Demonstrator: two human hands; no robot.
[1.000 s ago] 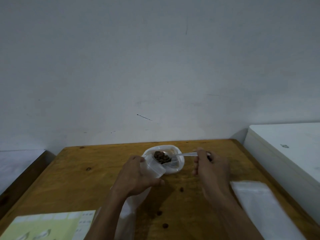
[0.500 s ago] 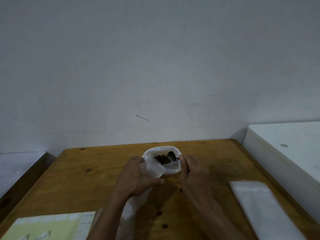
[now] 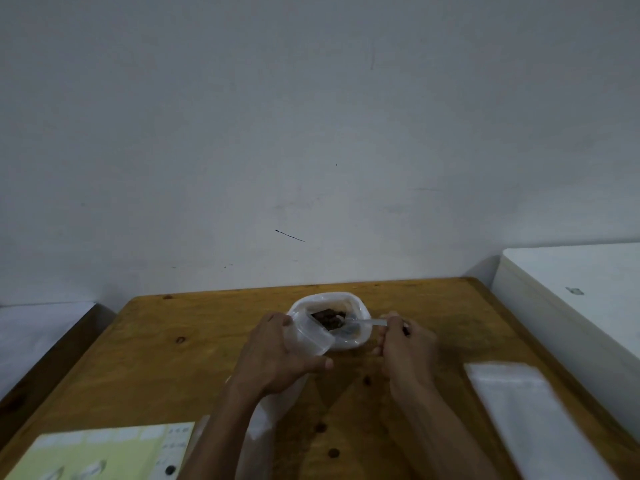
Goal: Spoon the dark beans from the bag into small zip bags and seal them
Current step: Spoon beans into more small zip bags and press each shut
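Note:
A white bag (image 3: 360, 308) of dark beans (image 3: 329, 317) stands open on the wooden table (image 3: 180, 344) near its far middle. My left hand (image 3: 277, 355) grips a small clear zip bag (image 3: 310, 336), its open mouth held against the near side of the bean bag. My right hand (image 3: 403, 341) pinches the handle of a clear plastic spoon (image 3: 360, 322), whose bowl reaches left into the bean bag next to the small bag's mouth. The rest of the small bag hangs down under my left wrist.
A stack of flat clear zip bags (image 3: 526, 417) lies at the right front of the table. A pale green printed sheet (image 3: 104, 452) lies at the left front. Several loose beans (image 3: 332, 452) dot the table between my arms. A white cabinet (image 3: 575, 306) stands to the right.
My right hand went in close to the bean bag with the spoon deep inside, then drew back right, so the spoon handle shows again over the bag's rim. The left hand stayed put.

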